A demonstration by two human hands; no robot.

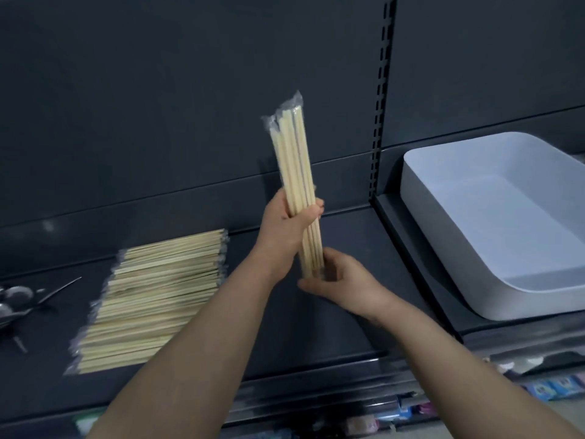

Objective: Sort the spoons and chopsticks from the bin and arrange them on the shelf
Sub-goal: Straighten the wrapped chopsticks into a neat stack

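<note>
We held the wrapped chopsticks [292, 160] upright over the shelf [316, 312]. Left hand [286, 223] gripped mid-length; right hand [338, 280] curled round the lower end. Judged light, stiff, film slippery: hold mid-length. Stack [152, 299] and spoons [15, 299] lay left, bin [506, 236] right; path seemed free.

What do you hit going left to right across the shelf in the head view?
metal spoons → stack of wrapped chopsticks lying flat → chopstick bundle held upright by the left hand and right hand → white bin
</note>
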